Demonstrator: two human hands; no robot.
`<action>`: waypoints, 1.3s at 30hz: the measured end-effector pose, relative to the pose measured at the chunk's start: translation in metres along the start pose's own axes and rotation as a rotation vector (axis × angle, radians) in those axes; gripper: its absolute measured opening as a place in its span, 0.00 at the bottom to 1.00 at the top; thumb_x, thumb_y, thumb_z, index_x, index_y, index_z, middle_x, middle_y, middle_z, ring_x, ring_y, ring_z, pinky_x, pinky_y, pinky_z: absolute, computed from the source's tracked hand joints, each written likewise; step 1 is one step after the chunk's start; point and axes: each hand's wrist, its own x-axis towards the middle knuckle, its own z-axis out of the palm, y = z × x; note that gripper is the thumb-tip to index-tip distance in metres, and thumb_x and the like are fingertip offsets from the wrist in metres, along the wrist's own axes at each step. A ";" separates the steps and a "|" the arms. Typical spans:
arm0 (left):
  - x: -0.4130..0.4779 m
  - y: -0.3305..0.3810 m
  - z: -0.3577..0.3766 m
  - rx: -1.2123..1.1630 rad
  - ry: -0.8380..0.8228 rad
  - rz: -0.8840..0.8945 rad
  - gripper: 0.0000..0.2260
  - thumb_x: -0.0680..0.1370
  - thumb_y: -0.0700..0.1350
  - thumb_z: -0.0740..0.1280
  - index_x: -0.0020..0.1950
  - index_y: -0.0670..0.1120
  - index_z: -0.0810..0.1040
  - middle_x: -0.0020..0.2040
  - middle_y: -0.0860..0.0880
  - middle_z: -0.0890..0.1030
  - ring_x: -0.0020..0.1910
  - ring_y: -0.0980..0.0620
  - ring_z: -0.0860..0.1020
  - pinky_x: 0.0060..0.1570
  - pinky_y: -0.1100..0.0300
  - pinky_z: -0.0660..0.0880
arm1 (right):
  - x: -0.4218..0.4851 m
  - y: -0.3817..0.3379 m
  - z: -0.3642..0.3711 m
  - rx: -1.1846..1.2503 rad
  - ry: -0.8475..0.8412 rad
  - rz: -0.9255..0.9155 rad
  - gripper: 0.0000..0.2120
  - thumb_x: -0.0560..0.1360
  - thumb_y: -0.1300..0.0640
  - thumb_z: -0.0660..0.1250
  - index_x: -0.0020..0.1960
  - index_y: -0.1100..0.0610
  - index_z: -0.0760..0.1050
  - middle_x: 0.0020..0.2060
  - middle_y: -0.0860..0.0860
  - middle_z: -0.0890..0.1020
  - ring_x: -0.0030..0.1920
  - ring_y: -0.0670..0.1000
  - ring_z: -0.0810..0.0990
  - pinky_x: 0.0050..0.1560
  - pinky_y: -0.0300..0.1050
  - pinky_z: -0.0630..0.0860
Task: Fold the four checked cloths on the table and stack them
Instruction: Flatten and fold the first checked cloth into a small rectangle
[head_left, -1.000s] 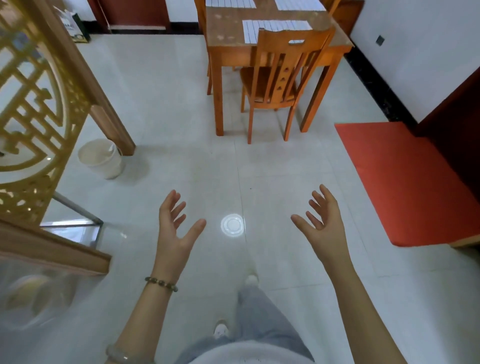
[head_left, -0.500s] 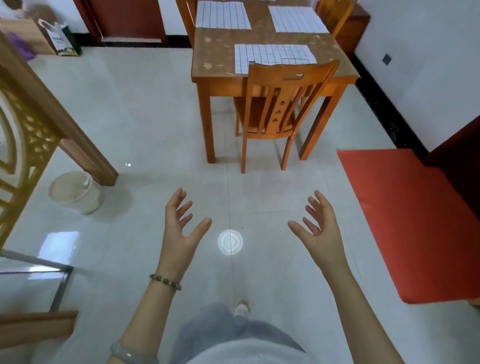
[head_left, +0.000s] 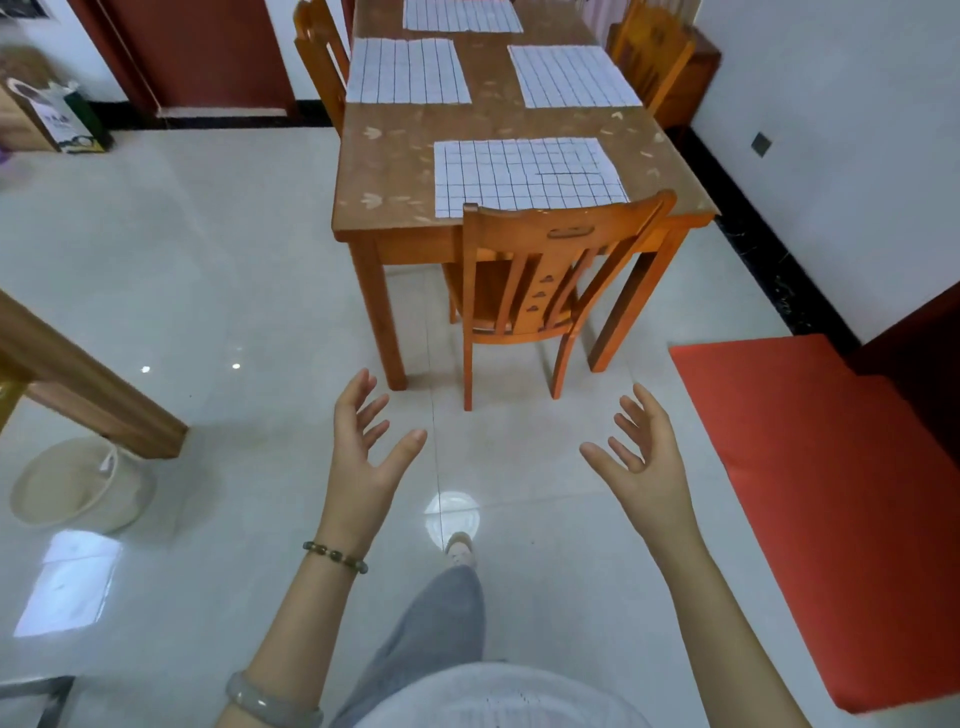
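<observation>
Four white cloths with dark checks lie flat on the wooden table (head_left: 395, 171) ahead of me. The nearest cloth (head_left: 527, 174) sits by the front edge, behind a chair back. A second cloth (head_left: 408, 70) lies at the left, a third (head_left: 571, 75) at the right, and the farthest (head_left: 462, 14) is cut by the top of the view. My left hand (head_left: 363, 457) and my right hand (head_left: 641, 460) hover over the floor in front of the table, fingers spread, holding nothing.
A wooden chair (head_left: 540, 280) is tucked in at the table's near side, with more chairs (head_left: 319, 57) at the far sides. A red mat (head_left: 831, 493) covers the floor at right. A white bin (head_left: 78, 486) and a wooden post (head_left: 88, 387) stand at left.
I have walked closer to the table. It now fills more of the view and all its cloths show. Both hands stay raised and empty.
</observation>
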 end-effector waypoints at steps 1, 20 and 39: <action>0.022 0.001 0.005 0.000 -0.008 0.005 0.33 0.70 0.50 0.69 0.72 0.55 0.59 0.71 0.54 0.65 0.67 0.56 0.69 0.66 0.55 0.69 | 0.020 -0.004 0.003 -0.001 0.011 -0.003 0.37 0.71 0.60 0.74 0.74 0.48 0.60 0.68 0.46 0.69 0.68 0.47 0.69 0.66 0.46 0.71; 0.295 0.003 0.103 -0.011 -0.065 0.041 0.34 0.71 0.52 0.71 0.73 0.58 0.59 0.72 0.56 0.65 0.67 0.62 0.69 0.64 0.61 0.69 | 0.298 -0.043 0.016 0.002 0.001 -0.034 0.40 0.69 0.59 0.76 0.75 0.48 0.59 0.69 0.46 0.69 0.69 0.45 0.69 0.67 0.47 0.71; 0.490 0.014 0.221 -0.058 0.179 -0.043 0.36 0.68 0.55 0.72 0.73 0.55 0.61 0.71 0.56 0.67 0.67 0.58 0.70 0.67 0.53 0.69 | 0.585 -0.061 -0.016 0.059 -0.219 -0.070 0.37 0.71 0.68 0.72 0.72 0.47 0.61 0.66 0.40 0.70 0.67 0.43 0.70 0.67 0.44 0.70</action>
